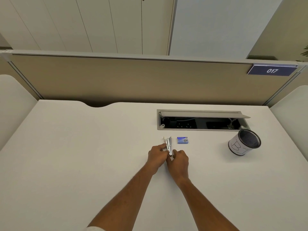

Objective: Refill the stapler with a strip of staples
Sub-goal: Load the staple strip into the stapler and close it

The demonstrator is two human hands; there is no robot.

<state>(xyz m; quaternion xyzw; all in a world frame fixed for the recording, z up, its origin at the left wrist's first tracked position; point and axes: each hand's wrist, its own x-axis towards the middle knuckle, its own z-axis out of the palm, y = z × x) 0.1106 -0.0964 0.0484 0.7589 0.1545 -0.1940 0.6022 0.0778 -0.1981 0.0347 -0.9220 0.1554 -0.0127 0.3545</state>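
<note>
I see both hands gripping the open metal stapler (168, 146): left hand (156, 156) mid-body, right hand (179, 161) at the hinge. It looks rigid, light and slick, so pinch its sides.

One head-worn wide-angle view looks forward and down across the desk (83, 147) toward the partition (116, 80).

It was an office: beyond the fingers (162, 148) stood a desk partition (116, 80) numbered 017 (272, 70).

Silver stapler (169, 145) hinged open, upright
</note>
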